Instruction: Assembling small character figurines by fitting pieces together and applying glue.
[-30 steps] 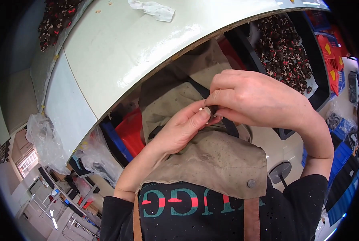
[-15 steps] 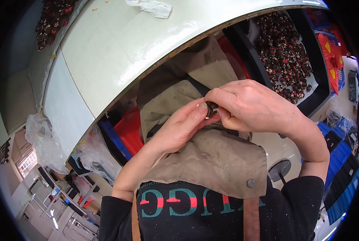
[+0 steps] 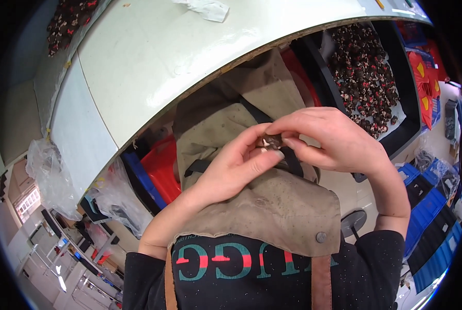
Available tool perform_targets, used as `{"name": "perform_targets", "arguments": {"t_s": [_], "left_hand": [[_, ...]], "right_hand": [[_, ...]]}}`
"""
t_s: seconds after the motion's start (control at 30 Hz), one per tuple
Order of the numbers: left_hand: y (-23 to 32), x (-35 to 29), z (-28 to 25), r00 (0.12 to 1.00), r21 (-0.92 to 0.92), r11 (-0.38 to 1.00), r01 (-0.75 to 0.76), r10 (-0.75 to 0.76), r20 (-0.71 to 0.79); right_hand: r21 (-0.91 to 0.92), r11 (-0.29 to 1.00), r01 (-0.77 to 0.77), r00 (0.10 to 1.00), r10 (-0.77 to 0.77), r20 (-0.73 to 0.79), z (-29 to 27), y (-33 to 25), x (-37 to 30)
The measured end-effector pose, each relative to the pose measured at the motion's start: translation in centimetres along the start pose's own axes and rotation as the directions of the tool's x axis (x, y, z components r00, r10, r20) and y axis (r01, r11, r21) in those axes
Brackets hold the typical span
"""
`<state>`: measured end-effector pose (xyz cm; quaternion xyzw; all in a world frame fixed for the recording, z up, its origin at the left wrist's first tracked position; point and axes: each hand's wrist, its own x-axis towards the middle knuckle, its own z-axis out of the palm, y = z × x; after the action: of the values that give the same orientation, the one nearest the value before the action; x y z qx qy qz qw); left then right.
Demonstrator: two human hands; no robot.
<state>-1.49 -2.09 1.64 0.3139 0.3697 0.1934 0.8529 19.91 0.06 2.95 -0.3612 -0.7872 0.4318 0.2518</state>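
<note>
Above my lap, a small dark brown piece with cream patches (image 3: 270, 141) sits between both hands; its exact kind is too small to tell. My left hand (image 3: 230, 168) pinches it from the left, thumb below and fingers behind. From the right, my right hand (image 3: 337, 138) closes its thumb and forefinger on the piece's other side. Fingers cover part of it. Beneath the hands is the brown apron (image 3: 262, 194) that I wear.
A pale table (image 3: 153, 67) with a chipped edge curves ahead. At the right, a black tray (image 3: 409, 103) holds many small brown, cream and red pieces (image 3: 362, 72). Blue bins (image 3: 427, 206) stand farther right. Clear plastic bags (image 3: 52, 170) hang at the left, near a red stool (image 3: 161, 168).
My left thumb has moved down off the piece's face, and my right fingers have spread a little. More of the piece shows now. The view has shifted slightly.
</note>
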Motion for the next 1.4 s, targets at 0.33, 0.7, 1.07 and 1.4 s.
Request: {"name": "perform_targets", "arguments": {"t_s": [0.33,0.7,1.07,1.4], "left_hand": [[0.6,-0.1,0.6,0.987,0.526,0.841,-0.13,0.16,-0.013],[0.8,-0.3,0.1,0.992,0.758,0.643,-0.109,0.119,0.042],[0.3,0.0,0.0,0.978,0.722,0.661,-0.205,0.171,0.121],[0.8,0.0,0.3,0.99,0.287,0.948,-0.137,0.135,0.027]], "right_hand": [[0.3,0.896,-0.327,0.945,0.303,0.125,0.4,-0.2,-1.2],[0.268,0.887,-0.375,0.915,0.309,0.257,0.7,0.0,-0.7],[0.258,0.911,-0.322,0.942,0.28,0.187,1.2,0.0,-1.2],[0.183,0.949,-0.256,0.964,0.238,0.115,-1.8,-0.3,-0.4]]}}
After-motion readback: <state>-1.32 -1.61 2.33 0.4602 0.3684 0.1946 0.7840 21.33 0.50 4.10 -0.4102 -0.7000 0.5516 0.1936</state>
